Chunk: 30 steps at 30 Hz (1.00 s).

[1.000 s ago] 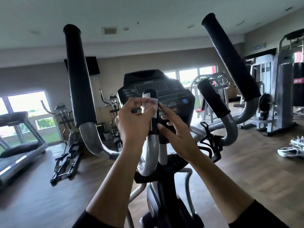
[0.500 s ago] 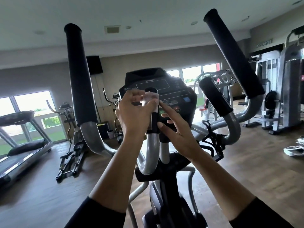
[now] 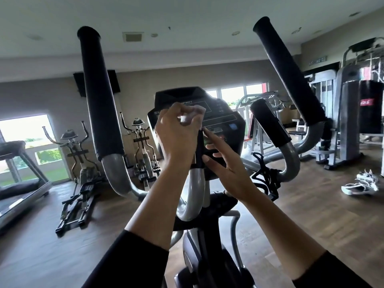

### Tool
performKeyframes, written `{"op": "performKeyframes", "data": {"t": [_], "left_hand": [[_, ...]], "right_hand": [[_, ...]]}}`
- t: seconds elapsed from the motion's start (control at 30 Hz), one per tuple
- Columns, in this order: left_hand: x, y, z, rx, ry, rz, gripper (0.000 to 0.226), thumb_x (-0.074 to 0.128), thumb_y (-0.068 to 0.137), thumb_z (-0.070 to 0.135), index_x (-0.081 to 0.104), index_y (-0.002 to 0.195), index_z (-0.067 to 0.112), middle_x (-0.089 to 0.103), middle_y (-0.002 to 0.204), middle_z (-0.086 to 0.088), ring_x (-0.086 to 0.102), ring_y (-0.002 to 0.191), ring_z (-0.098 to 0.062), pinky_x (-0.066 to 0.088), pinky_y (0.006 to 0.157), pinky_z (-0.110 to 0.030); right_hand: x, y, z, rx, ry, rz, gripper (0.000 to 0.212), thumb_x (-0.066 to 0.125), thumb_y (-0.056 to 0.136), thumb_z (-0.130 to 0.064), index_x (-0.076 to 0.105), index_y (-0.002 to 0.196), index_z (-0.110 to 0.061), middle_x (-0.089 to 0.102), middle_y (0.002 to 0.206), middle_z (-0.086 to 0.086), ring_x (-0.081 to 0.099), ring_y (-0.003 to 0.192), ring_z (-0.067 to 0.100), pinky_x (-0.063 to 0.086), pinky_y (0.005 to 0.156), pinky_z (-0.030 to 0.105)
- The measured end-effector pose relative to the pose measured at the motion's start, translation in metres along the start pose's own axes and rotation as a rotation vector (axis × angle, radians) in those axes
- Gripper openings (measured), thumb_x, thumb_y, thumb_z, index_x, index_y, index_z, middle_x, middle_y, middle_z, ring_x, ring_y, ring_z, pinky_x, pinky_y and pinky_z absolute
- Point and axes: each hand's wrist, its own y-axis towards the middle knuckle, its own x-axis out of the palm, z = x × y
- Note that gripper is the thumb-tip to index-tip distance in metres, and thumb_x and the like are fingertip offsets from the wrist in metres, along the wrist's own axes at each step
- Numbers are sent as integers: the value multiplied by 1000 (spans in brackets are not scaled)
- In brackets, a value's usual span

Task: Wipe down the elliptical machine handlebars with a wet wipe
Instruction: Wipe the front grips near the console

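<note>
Thin white wet wipe (image 3: pixel 192 116): judged light, limp, damp and slippery; best bunched against the bar under the fingertips. It sits at the top of the short black foam-covered inner left handlebar (image 3: pixel 199 150), in front of the black console (image 3: pixel 224 121). Left hand (image 3: pixel 176 136) curled over the bar top, fingers pinching the wipe, forearm raised steeply. Right hand (image 3: pixel 226 167) just right of the bar, fingers spread, index tip touching the foam
</note>
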Motion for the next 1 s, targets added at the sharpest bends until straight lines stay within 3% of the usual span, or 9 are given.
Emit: {"op": "performKeyframes", "data": {"t": [0.03, 0.13, 0.2, 0.33, 0.53, 0.63, 0.77, 0.9, 1.0], "left_hand": [[-3, -8, -2, 1, 15, -7, 15, 76, 75, 29, 67, 79, 40, 67, 94, 11, 57, 87, 7, 51, 73, -14], [-14, -33, -5, -60, -20, -26, 26, 78, 74, 26, 59, 72, 45, 60, 95, 11, 61, 83, 1, 52, 70, -17], [-21, -44, -12, -98, -69, -51, 24, 79, 73, 26, 60, 75, 40, 62, 96, 12, 64, 81, -2, 53, 68, -16], [-29, -48, -27, -200, -240, -121, 19, 81, 71, 24, 68, 81, 33, 70, 94, 1, 71, 78, -11, 60, 68, -39], [-26, -27, -27, -196, -454, -156, 17, 78, 76, 10, 68, 88, 15, 69, 85, 5, 68, 72, -2, 53, 62, -16], [-24, -26, -40, -204, -531, -190, 20, 79, 75, 11, 68, 90, 17, 71, 95, -5, 72, 75, -13, 58, 65, -30], [-21, -24, -51, -196, -550, -204, 21, 82, 71, 26, 72, 89, 30, 71, 97, -11, 73, 76, -24, 60, 67, -46], [-19, -11, -49, -183, -586, -200, 19, 81, 75, 23, 75, 92, 29, 71, 97, 3, 72, 76, -12, 60, 67, -35], [-21, -21, -58, -193, -610, -219, 15, 79, 77, 31, 74, 92, 31, 70, 95, 7, 71, 78, -10, 57, 67, -26]], "right_hand": [[0, -2, 1, 7, -3, -3, 60, 54, 90, -34, 35, 147, -29, 48, 142, -12, 47, 125, 8, 40, 103, 28], [-1, -8, 2, 23, 7, -6, 62, 53, 88, -42, 36, 146, -31, 47, 141, -15, 46, 125, 6, 40, 102, 23], [-2, -10, 1, 33, 15, 4, 58, 54, 89, -36, 37, 144, -33, 49, 139, -16, 47, 124, 7, 40, 102, 23], [1, -10, -8, 49, 22, 37, 54, 49, 91, -27, 39, 144, -30, 52, 136, -10, 48, 122, 7, 41, 102, 28], [5, -4, -23, 41, -52, 80, 52, 47, 92, -28, 39, 143, -28, 52, 137, -9, 45, 127, 7, 39, 108, 40], [9, -1, -29, 43, -97, 103, 51, 47, 92, -30, 39, 142, -31, 53, 136, -8, 46, 126, 9, 39, 107, 43], [15, -2, -36, 18, -156, 140, 47, 48, 92, -27, 40, 138, -33, 54, 133, -8, 49, 122, 7, 41, 105, 31], [21, -2, -41, -1, -231, 165, 46, 49, 92, -21, 42, 135, -34, 52, 133, -17, 48, 120, 0, 38, 99, 16], [23, -3, -41, 28, -283, 175, 49, 50, 91, -21, 43, 139, -28, 53, 135, -12, 48, 122, 2, 37, 99, 17]]}}
